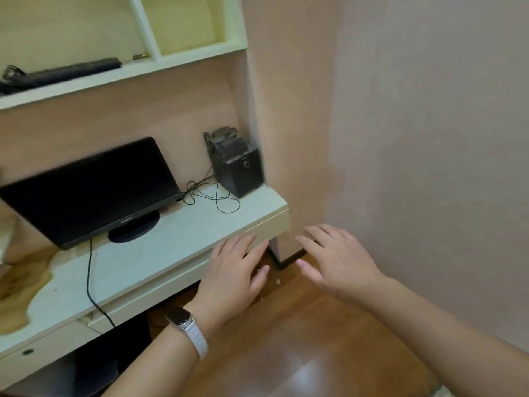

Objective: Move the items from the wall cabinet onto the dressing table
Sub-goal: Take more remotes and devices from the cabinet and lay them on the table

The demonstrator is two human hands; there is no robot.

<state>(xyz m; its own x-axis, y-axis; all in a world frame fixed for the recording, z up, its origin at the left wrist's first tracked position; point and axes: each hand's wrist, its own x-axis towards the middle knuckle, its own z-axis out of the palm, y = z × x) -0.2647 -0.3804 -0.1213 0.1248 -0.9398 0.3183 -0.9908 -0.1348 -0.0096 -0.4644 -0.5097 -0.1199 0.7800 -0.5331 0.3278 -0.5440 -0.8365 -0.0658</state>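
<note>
Sitting in the wall cabinet: in its left compartment I see a black keyboard lying flat along the front edge, a tangle of dark cable at the keyboard's left end, and a small brass-coloured cylinder just beside the divider.
Dressing table: its white top sits below the cabinet. It carries a black monitor on a round foot toward the back left and a black speaker in the back right corner. Something dark sits on the speaker that I cannot make out. A thin black wire loops between the two.
Left hand: palm down, fingers straight and spread, gripping nothing. It is over the table's front edge near the right front corner, and I cannot tell whether it touches. A watch with a white strap is on the wrist.
Right hand: palm down, fingers loosely spread, holding nothing. It is past the table's right end, above the wooden floor.
</note>
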